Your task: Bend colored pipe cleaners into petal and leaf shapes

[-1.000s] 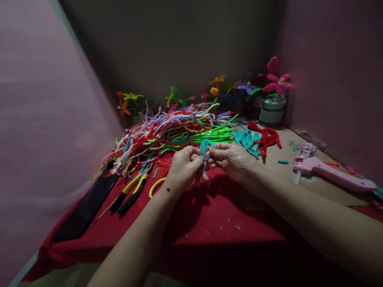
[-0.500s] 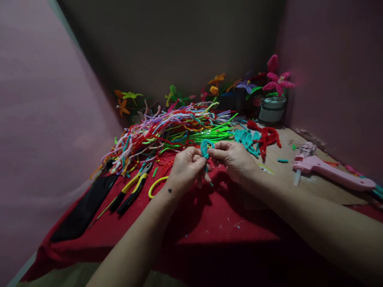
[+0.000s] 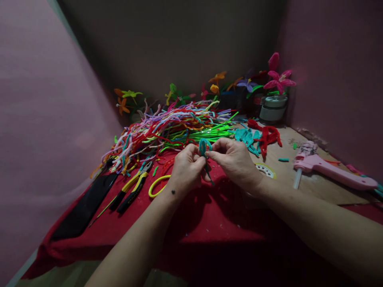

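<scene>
A teal pipe cleaner [image 3: 202, 147], bent into loops with a tail hanging below, is held up over the red cloth. My left hand [image 3: 188, 165] pinches it at the base of the loops between thumb and fingers. On its right side, my right hand [image 3: 235, 161] has thumb and forefinger closed on the loop's edge. Beyond the hands lies a big heap of coloured pipe cleaners [image 3: 167, 123], with a bright green bundle [image 3: 217, 132] at its right. Teal bent pieces [image 3: 247, 137] and red bent pieces [image 3: 269, 137] rest right of my right hand.
Yellow-and-black pliers [image 3: 133, 191], yellow-handled scissors [image 3: 154, 187] and a black flat object [image 3: 85, 207] lie at the left. On the board [image 3: 287, 147] at right are a pink glue gun [image 3: 332, 169] and a tape roll [image 3: 265, 170]. Pipe-cleaner flowers [image 3: 279, 81] stand behind.
The teal loops have turned and look narrower. My right hand has shifted slightly, and more of the tape roll shows.
</scene>
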`<action>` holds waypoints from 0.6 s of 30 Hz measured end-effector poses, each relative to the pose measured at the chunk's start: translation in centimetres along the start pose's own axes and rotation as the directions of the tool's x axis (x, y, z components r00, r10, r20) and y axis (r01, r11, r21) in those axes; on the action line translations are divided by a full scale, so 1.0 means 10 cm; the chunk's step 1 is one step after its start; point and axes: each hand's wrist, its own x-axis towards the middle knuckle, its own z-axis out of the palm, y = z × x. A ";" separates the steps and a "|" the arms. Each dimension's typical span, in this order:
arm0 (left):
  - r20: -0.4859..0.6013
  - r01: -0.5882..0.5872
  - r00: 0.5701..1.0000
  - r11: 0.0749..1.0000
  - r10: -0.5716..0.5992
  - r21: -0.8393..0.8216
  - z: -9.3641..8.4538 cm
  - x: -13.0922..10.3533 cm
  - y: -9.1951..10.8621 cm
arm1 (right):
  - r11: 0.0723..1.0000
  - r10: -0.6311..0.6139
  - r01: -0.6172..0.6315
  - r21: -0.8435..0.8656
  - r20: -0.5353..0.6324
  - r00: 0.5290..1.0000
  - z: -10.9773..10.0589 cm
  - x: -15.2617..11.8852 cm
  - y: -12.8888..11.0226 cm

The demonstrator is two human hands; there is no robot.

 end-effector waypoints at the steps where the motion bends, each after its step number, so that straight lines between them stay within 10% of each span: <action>1: -0.003 -0.007 1.000 1.000 0.007 0.011 0.00 0.00 -0.02 | 0.999 -0.021 0.021 -0.027 0.003 1.000 0.00 0.00 0.00; 10: -0.038 -0.122 0.990 0.965 0.134 0.234 0.02 0.01 -0.18 | 0.966 -0.112 0.109 -0.233 0.000 0.994 0.02 -0.03 -0.03; 18: 0.065 -0.034 0.997 0.999 0.034 -0.001 0.04 0.00 -0.07 | 0.990 0.128 -0.129 0.048 0.022 0.992 -0.01 0.05 0.02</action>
